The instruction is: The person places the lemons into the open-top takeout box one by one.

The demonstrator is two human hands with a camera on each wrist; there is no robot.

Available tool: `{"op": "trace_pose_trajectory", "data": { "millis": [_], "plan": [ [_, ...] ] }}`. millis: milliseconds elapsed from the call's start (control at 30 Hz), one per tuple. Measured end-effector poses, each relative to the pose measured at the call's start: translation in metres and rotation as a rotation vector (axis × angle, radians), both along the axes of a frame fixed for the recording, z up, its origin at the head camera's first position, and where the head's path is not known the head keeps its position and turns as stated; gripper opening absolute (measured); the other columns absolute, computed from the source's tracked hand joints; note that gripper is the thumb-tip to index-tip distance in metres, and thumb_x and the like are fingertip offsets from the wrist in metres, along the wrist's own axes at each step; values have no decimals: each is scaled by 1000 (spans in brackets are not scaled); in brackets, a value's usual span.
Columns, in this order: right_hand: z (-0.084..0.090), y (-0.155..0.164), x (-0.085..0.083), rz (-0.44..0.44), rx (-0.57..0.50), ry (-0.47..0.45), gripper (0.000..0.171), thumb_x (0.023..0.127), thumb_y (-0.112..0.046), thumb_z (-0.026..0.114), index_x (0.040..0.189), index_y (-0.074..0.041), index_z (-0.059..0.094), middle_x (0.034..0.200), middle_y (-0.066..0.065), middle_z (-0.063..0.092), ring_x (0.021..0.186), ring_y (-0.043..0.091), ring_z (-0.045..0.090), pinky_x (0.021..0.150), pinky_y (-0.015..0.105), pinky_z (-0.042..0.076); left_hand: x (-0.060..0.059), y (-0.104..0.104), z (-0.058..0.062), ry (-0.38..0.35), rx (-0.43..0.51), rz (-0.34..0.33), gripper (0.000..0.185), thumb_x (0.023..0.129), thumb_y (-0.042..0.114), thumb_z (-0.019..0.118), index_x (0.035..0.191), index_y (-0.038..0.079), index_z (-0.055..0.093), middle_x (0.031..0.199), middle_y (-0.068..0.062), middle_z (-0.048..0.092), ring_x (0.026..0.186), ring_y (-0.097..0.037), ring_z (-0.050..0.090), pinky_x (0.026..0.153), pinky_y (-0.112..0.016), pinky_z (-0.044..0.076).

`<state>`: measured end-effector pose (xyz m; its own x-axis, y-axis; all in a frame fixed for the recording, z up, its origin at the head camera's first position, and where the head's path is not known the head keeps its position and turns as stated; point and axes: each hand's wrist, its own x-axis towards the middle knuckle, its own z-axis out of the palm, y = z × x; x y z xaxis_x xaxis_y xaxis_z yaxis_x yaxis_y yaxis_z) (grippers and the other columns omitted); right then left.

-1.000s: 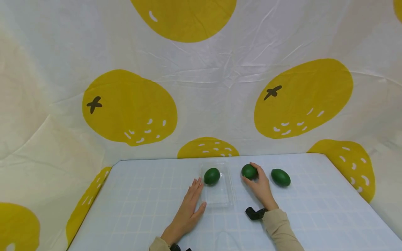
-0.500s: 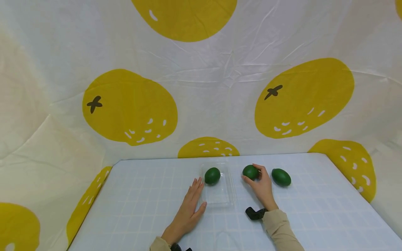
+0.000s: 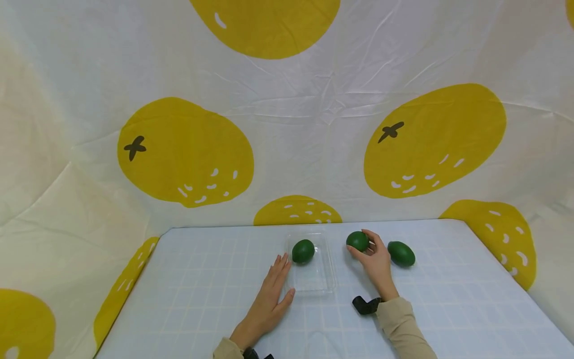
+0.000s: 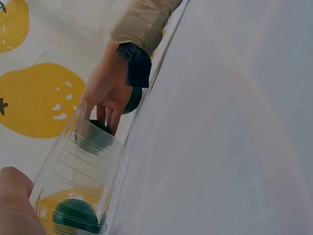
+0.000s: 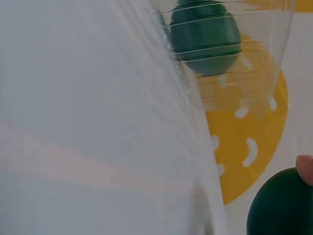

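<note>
The right hand (image 3: 375, 259) curls its fingers and thumb around a green avocado (image 3: 357, 241), held just above the desk (image 3: 202, 299) to the right of a clear tray (image 3: 314, 284). A second avocado (image 3: 303, 251) lies in the tray's far end. A third (image 3: 401, 253) rests on the desk just right of the right hand. The left hand (image 3: 268, 299) lies flat on the desk, fingers straight, its fingertips and thumb against the tray's left edge. Behind hangs a cloth (image 3: 287, 124) printed with yellow fruit.
</note>
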<state>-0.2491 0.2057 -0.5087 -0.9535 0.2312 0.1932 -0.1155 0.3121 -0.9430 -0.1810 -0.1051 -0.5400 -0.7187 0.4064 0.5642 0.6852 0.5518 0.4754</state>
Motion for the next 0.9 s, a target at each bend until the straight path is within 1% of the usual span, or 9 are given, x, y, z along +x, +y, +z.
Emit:
{"op": "trace_pose_trajectory", "data": {
  "millis": [100,233,300,433,467,533,567,700,900],
  "plan": [
    [8,-1,2,11,-6,9,74,80,-25,84,143,-10,48,141,13,49,118,27,54,83,8,44,0,0,1,-2,-2,-1,61,101,23,52,153,0,31,161,-18,25,148,-38,19,122,-44,15],
    [19,-5,5,34,-2,35,74,80,-23,85,143,-10,48,139,13,51,117,28,56,85,10,47,1,0,2,-5,-8,2,61,102,23,52,154,0,30,161,-17,25,149,-38,19,121,-46,16],
    [24,-7,7,47,12,45,74,80,-24,85,142,-9,48,138,13,52,117,28,57,89,16,50,1,0,2,-6,-6,1,61,102,23,52,154,0,30,161,-18,25,148,-38,19,121,-45,15],
    [35,-15,12,76,27,52,73,79,-25,86,139,-8,48,136,11,53,117,27,57,95,22,50,1,0,2,-9,-1,-1,61,102,23,51,154,0,30,161,-18,25,148,-38,19,122,-42,13],
    [38,-16,13,88,20,57,73,78,-25,86,138,-8,48,137,10,52,118,27,56,96,22,50,1,0,1,-9,1,-2,61,102,23,51,154,0,30,161,-18,25,148,-39,19,122,-41,12],
    [43,-21,16,118,-2,69,73,78,-22,87,137,-7,47,137,10,51,118,27,56,94,17,49,1,0,0,-9,2,-2,61,102,23,51,154,0,30,161,-18,25,148,-39,19,122,-41,12],
    [45,-23,17,134,-12,78,73,78,-21,87,137,-6,47,137,10,51,118,27,56,94,18,49,1,0,0,-9,4,-3,60,102,23,51,154,0,30,161,-18,25,148,-39,19,122,-41,12],
    [48,-30,21,195,-50,110,72,78,-15,86,136,-5,45,137,11,50,115,27,56,92,16,50,1,0,-1,-6,6,-4,61,102,23,52,154,0,31,161,-18,25,148,-39,19,122,-41,12],
    [46,-41,22,299,-51,138,71,75,-11,87,132,-8,45,134,10,50,113,28,57,91,22,52,1,1,-1,-10,3,1,61,102,25,52,154,1,31,162,-16,25,149,-37,18,120,-48,15]
  ]
}}
